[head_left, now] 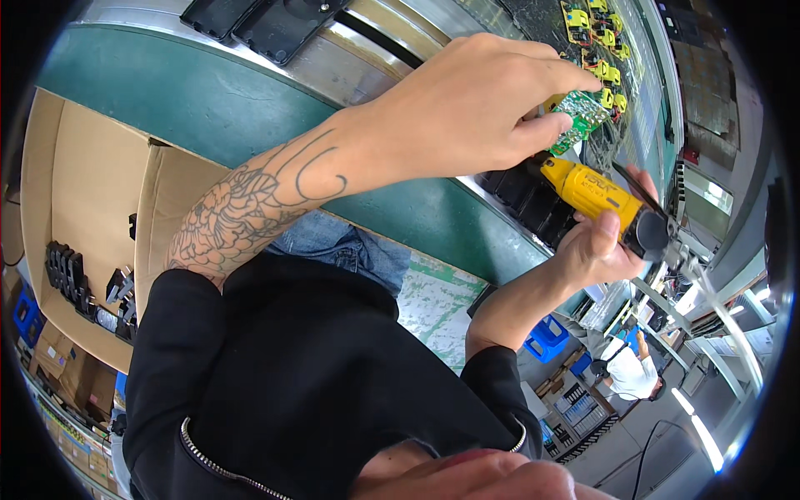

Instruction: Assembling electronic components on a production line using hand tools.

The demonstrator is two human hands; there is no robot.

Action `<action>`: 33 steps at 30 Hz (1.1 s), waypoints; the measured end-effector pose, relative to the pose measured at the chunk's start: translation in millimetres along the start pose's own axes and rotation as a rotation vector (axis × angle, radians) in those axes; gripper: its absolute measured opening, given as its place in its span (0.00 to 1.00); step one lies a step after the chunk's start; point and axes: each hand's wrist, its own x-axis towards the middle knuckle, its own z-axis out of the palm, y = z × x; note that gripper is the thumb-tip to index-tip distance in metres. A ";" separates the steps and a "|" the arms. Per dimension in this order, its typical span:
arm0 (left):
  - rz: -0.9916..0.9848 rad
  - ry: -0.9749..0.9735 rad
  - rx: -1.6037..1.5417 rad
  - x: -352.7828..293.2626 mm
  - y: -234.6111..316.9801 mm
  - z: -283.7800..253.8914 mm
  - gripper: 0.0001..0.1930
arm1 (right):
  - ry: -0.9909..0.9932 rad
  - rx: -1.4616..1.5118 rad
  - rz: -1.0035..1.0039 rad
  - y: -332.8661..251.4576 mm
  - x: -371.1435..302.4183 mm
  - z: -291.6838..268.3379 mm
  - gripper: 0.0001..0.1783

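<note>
My left hand (500, 104) reaches across the bench. Its thumb and fingers pinch a small green circuit board (579, 119) with solder joints showing. Close below the board, my right hand (602, 243) is wrapped round a yellow pneumatic hand tool (590, 190) with a black lever along its side. A clear hose (717, 304) runs off its rear end through a metal fitting. The tool's front end lies beside the board; whether they touch I cannot tell. Under the tool are black plastic housings (533, 204).
Several boards with yellow components (602, 50) lie on the far right of the bench (167, 87). Black plastic shells (283, 29) sit at the back. An open cardboard box (92, 175) with black parts stands at left. A person in white (629, 369) works at lower right, near a blue stool (547, 337).
</note>
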 end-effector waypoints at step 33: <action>0.292 0.095 0.732 -21.7 28.7 -81.7 0.18 | 0.191 -0.444 -0.089 62.3 -106.1 -95.2 0.13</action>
